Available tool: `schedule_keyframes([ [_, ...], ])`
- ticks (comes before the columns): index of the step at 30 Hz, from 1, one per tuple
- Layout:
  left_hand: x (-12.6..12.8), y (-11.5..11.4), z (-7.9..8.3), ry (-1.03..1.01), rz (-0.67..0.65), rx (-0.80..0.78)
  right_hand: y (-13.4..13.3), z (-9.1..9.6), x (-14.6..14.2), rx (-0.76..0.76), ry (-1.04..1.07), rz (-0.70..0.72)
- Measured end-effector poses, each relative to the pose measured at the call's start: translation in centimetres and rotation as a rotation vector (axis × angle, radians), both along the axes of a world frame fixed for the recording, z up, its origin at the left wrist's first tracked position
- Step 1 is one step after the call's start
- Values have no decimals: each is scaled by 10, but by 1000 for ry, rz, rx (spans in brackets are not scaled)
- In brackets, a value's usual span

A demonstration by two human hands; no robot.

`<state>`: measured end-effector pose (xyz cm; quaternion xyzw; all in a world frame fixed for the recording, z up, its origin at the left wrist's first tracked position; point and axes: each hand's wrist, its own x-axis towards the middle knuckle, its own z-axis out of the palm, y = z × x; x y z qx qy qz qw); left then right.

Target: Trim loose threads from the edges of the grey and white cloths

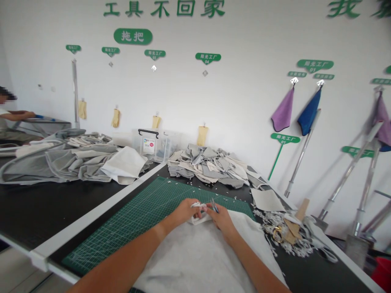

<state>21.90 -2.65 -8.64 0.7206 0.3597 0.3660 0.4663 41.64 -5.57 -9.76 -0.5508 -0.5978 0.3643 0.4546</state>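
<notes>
A large light grey fabric piece (195, 252) lies in front of me, spread over the near part of the green cutting mat (143, 207). My left hand (186, 209) is closed on its far edge, where the cloth is bunched and folded up. Close beside it, my right hand (218, 215) pinches the same edge with its fingertips. Small thread snips (214, 205) with a metal tip and a bluish part stick up from my right hand; its fingers hide the rest of them.
Grey fabric pieces are heaped at the back (210, 165) and left (76, 158), near a clear plastic box (151, 144). White scraps (275, 228) lie at right around gold-handled scissors (277, 235). Another person (15, 118) works far left. Tools hang along the wall.
</notes>
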Motion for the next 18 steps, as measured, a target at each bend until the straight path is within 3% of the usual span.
schedule_keyframes([
  [6, 0, 2, -4, 4, -50, -29, -2, 5, -1, -1, 6, -14],
  [11, 1, 0, -7, 6, -9, 56, -1, 2, 0, -4, 28, 0],
  [18, 5, 5, -13, 9, 23, 19, -2, 3, -1, -22, 47, 41],
])
